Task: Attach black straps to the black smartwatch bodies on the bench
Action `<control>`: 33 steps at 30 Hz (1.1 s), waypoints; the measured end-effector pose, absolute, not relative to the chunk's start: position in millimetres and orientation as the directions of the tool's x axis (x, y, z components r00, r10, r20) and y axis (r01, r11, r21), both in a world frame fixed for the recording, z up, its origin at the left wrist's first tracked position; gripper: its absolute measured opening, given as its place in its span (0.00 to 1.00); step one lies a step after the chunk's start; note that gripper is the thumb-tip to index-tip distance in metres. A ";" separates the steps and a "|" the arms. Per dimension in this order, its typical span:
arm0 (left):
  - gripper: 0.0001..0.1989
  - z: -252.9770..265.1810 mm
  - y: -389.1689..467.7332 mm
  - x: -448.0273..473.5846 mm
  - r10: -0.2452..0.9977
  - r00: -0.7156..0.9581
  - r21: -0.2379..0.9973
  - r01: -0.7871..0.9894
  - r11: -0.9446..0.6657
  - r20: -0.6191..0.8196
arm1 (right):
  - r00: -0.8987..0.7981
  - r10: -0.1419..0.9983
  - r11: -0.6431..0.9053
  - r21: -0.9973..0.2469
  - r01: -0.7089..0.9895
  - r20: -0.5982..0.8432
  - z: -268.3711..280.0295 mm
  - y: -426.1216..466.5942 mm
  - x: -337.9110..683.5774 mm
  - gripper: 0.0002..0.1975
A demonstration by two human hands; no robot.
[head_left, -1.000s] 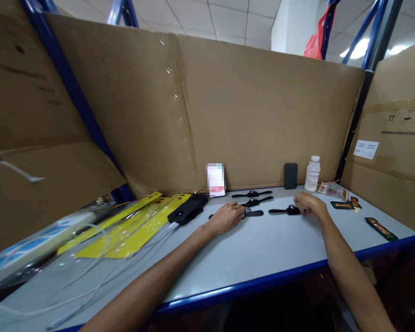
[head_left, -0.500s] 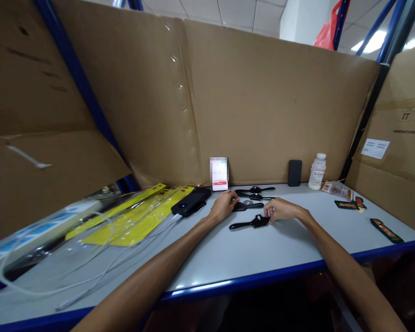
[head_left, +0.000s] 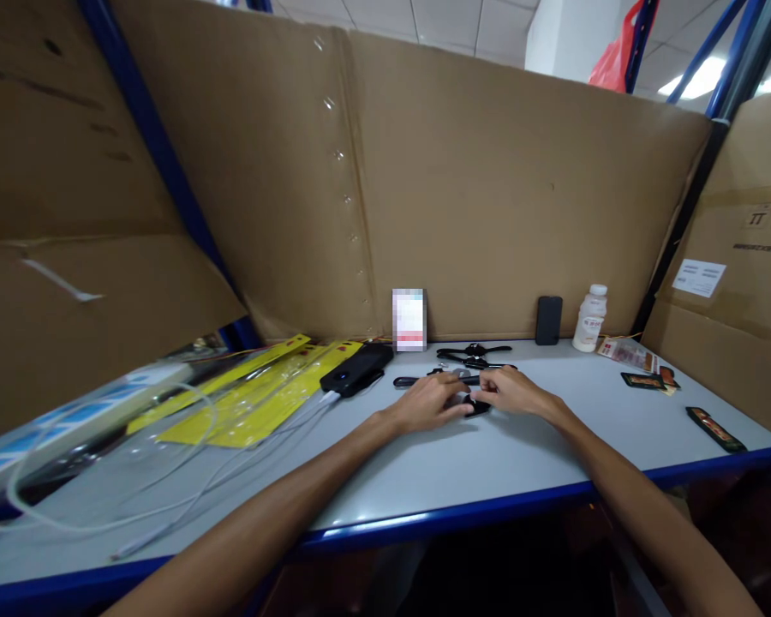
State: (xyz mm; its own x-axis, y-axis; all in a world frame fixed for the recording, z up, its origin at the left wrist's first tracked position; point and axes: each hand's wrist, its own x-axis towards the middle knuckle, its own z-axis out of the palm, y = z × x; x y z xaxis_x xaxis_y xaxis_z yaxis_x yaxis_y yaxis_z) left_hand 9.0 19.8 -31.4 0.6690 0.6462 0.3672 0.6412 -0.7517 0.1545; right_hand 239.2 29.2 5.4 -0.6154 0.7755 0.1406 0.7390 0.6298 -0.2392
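A black spokeshave point(head_left: 477, 410) lies low over the grey tabletop between my hands, with only part of its body showing. My left hand point(head_left: 429, 401) is closed over its left side and covers that handle. From the right, my right hand point(head_left: 506, 391) pinches at the same tool with curled fingers; the exact grip is hidden. Just behind my hands lies another black spokeshave, its left handle point(head_left: 407, 381) showing past my left fingers. Farther back, more black spokeshaves point(head_left: 474, 351) lie side by side, close to the cardboard wall.
A lit phone point(head_left: 409, 321) leans on the cardboard. Left are a black power bank point(head_left: 355, 372) with white cables, yellow packaging point(head_left: 250, 407) and a power strip point(head_left: 70, 411). Right are a black phone-like slab point(head_left: 548, 320), a white bottle point(head_left: 590, 319) and small packets point(head_left: 715, 428).
My left hand has left the spokeshave behind and come forward and right onto the front one. My right hand stays at the front spokeshave, which has moved slightly. The view has shifted a little.
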 end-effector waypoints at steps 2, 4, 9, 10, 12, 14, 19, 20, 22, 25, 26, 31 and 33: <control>0.21 -33.5 14.1 15.7 0.651 0.681 0.136 0.649 -0.749 0.335 | -0.628 0.768 0.640 -0.187 0.745 0.128 2.7 23.4 233.4 0.11; 0.21 -36.1 14.2 19.6 0.681 0.658 0.148 0.675 -0.723 0.322 | -0.636 0.762 0.647 -0.138 0.750 0.120 1.0 18.5 229.5 0.10; 0.18 -38.9 20.3 20.4 0.706 0.640 0.189 0.685 -0.703 0.305 | -0.617 0.778 0.625 -0.041 0.780 0.115 1.1 11.3 224.9 0.13; 0.18 -39.0 20.7 20.3 0.709 0.634 0.199 0.686 -0.700 0.309 | -0.603 0.790 0.609 -0.030 0.792 0.114 1.2 10.4 224.1 0.14; 0.18 -39.3 20.8 20.5 0.718 0.620 0.210 0.692 -0.691 0.317 | -0.583 0.804 0.589 -0.025 0.808 0.116 1.1 8.8 222.5 0.16; 0.18 -39.5 20.9 20.9 0.725 0.611 0.208 0.701 -0.682 0.320 | -0.586 0.802 0.593 -0.034 0.805 0.114 0.6 7.8 221.3 0.16; 0.19 -37.9 23.8 20.4 0.728 0.608 0.222 0.699 -0.680 0.315 | -0.628 0.770 0.636 -0.054 0.770 0.109 -0.1 6.2 220.3 0.14; 0.19 -37.2 24.3 20.1 0.731 0.607 0.226 0.699 -0.678 0.313 | -0.640 0.760 0.648 -0.064 0.759 0.110 0.0 6.0 220.1 0.14; 0.18 -35.9 24.4 19.6 0.737 0.603 0.232 0.703 -0.672 0.306 | -0.656 0.747 0.664 -0.088 0.742 0.107 0.7 5.7 219.6 0.14; 0.20 -34.0 23.2 19.6 0.729 0.615 0.240 0.691 -0.682 0.302 | -0.634 0.762 0.646 -0.095 0.757 0.128 3.1 6.3 219.7 0.12; 0.20 -33.5 22.7 19.7 0.720 0.625 0.240 0.681 -0.692 0.301 | -0.614 0.778 0.627 -0.086 0.775 0.136 4.1 6.7 220.1 0.11; 0.21 -33.0 22.5 19.5 0.696 0.656 0.220 0.662 -0.716 0.293 | -0.545 0.826 0.556 -0.047 0.830 0.140 6.4 8.4 222.2 0.13; 0.21 -33.0 22.9 19.1 0.697 0.655 0.214 0.665 -0.715 0.292 | -0.564 0.813 0.577 -0.070 0.814 0.146 6.2 8.8 222.8 0.12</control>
